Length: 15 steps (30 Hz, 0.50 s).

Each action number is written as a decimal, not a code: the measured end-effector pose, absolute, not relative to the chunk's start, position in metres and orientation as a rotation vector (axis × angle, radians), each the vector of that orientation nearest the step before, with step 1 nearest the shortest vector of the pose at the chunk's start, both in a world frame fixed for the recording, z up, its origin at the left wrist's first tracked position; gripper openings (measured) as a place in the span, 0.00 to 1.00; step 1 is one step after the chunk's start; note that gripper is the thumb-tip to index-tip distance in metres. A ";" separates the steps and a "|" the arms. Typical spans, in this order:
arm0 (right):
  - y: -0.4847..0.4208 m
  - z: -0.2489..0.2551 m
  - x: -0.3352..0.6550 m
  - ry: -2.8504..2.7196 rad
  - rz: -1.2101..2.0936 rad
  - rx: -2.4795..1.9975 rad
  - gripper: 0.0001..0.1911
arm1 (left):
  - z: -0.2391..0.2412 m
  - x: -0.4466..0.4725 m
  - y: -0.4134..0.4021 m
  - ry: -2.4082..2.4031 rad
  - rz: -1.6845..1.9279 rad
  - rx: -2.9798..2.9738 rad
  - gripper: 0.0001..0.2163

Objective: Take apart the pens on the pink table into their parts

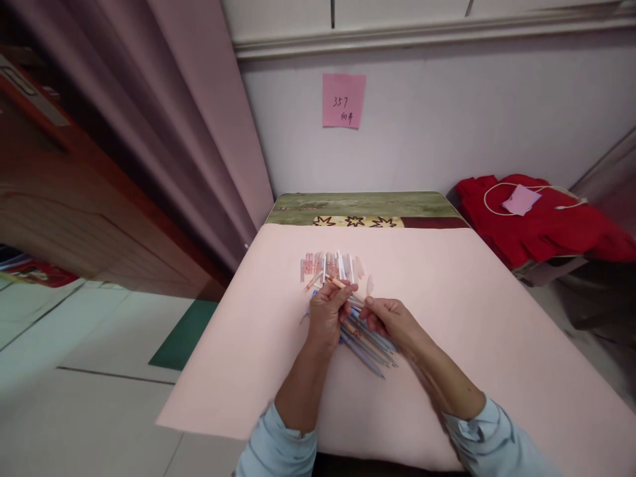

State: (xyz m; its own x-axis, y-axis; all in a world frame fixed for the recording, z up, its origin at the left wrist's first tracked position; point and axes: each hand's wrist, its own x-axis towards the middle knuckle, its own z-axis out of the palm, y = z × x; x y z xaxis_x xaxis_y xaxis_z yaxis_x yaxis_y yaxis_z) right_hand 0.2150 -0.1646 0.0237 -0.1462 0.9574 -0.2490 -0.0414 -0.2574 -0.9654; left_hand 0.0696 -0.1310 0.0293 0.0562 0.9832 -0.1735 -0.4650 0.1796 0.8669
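My left hand [328, 311] is closed around a slim orange-and-pale pen [336, 283], whose upper end sticks out past the fingers. At the pen's other end, my right hand [390, 319] pinches with thumb and forefinger; that end is mostly hidden by the fingertips. Beneath both hands lies a loose pile of pens [366, 354], mostly blue and grey with some orange, tips pointing toward the lower right. Behind the hands is a row of short pink and clear pieces [318, 262] that look like pen caps. One pale translucent piece [370, 285] rests apart, just right of the row.
A pale pink sheet [238, 371] covers most of the table, whose green patterned top [368, 204] shows at the back. On the wall is a pink note [344, 101]. Red cloth [571, 232] with a white cable lies to the right. A curtain [209, 132] hangs left.
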 end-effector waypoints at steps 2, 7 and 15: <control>-0.165 0.024 0.214 -1.070 1.474 -1.250 0.23 | 0.029 0.069 -0.132 0.925 1.254 0.742 0.15; -0.168 0.023 0.214 -1.016 1.442 -1.234 0.23 | 0.032 0.069 -0.132 0.947 1.259 0.738 0.16; -0.166 0.022 0.216 -1.057 1.469 -1.265 0.23 | 0.032 0.070 -0.133 0.970 1.268 0.764 0.16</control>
